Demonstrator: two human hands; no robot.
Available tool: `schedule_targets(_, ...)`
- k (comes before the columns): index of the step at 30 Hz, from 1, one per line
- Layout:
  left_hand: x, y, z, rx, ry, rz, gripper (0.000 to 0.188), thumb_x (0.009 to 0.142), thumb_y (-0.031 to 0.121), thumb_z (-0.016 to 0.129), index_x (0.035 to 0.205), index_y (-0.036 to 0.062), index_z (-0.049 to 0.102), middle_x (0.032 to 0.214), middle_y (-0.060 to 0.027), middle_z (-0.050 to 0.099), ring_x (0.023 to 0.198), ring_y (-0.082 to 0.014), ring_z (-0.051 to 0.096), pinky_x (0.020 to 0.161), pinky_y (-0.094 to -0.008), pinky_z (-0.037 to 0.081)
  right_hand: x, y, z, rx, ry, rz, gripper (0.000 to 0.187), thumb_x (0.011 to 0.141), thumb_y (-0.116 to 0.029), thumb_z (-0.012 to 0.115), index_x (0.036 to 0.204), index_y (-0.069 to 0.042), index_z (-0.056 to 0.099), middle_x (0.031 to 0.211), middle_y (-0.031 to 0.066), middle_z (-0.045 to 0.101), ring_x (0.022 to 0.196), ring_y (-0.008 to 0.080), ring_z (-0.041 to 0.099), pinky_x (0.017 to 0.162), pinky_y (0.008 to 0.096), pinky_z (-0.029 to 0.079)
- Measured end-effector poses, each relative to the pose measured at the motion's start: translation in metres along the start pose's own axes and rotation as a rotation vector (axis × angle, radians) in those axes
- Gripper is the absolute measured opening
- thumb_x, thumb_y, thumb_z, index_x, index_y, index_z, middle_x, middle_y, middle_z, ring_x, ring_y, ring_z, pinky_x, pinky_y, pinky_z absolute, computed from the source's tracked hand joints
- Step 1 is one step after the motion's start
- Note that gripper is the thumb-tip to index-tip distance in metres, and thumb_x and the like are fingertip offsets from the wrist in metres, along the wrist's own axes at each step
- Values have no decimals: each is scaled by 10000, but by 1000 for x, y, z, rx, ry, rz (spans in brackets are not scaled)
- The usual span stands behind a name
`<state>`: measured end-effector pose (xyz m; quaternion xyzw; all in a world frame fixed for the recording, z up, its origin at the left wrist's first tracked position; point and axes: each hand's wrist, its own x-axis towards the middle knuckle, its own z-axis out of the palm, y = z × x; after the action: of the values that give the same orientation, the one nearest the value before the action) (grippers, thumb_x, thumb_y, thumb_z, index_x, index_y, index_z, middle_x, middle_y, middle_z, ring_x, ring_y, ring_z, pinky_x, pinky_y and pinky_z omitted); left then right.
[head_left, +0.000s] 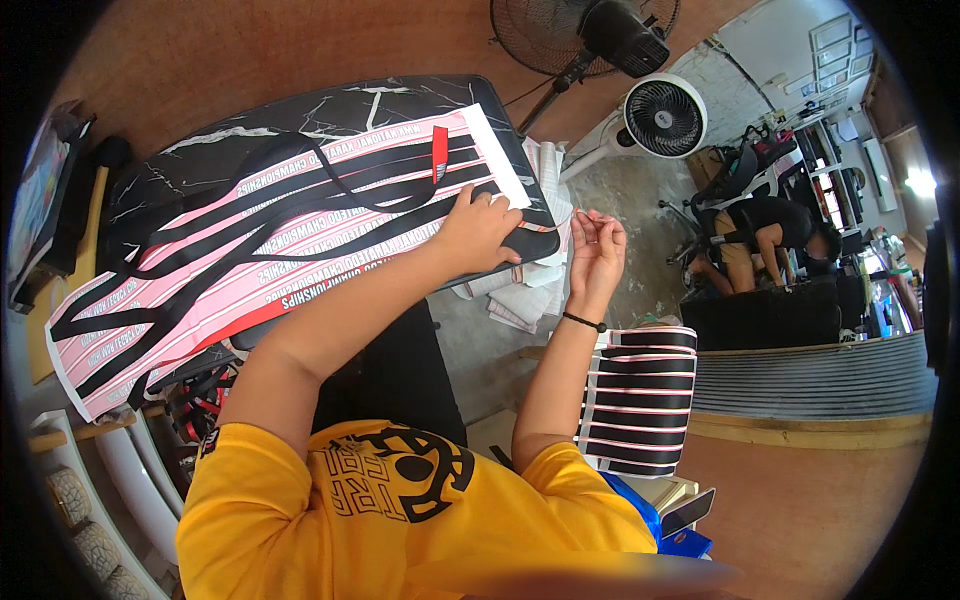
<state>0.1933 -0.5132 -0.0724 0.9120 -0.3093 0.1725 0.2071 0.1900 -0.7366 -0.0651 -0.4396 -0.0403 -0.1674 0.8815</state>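
Observation:
A pink, white and black printed sheet (330,180) lies across the dark marble-patterned table (330,105), with loose black ribbons (200,240) looped over it. My left hand (482,232) rests at the sheet's right end, fingers and thumb apart, pressing on a black ribbon's end near a white strip (497,155). A short red ribbon piece (440,152) lies just beyond those fingers. Past the table's right edge my right hand (598,248) is raised, fingertips pinched together. Whatever is between them is too small to make out.
Crumpled pale paper (520,300) lies beside the table's right edge. A roll of black-striped printed sheet (645,400) stands near my right elbow. Two fans, one white (664,115), stand at the back. A co-worker (765,235) bends forward at the far right.

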Motion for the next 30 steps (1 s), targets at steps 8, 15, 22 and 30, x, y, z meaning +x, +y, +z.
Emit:
schedule_targets(8,8,-17,8,-119,69,-227,230,820,262,697,746,45,682,911,-121,634,948,-303,602,828,-453,423,-3,-10,-17,-31,100,-31,147,992,-149,546,1044,-11,537,1052,184,635,957,304,660,895,425,559)
schedule_targets(15,14,-42,22,68,116,-387,236,882,295,596,877,89,710,1020,-116,576,1044,-302,522,838,-487,359,-23,13,-41,-86,70,148,132,980,-146,565,1003,-18,549,982,164,644,872,267,666,839,398,569)
schedule_targets(22,14,-51,36,43,133,-367,205,864,285,603,850,105,700,1008,-96,554,1027,-301,516,798,-497,379,-53,22,-68,-18,209,133,87,991,-104,530,994,-18,532,966,169,645,817,244,662,802,373,576)
schedule_targets(30,13,-53,35,16,112,-388,173,850,257,640,890,92,673,1020,-85,544,1043,-292,507,821,-483,382,-76,-3,-83,-314,217,232,176,989,-145,557,1100,-9,545,987,155,653,791,243,688,735,348,595)
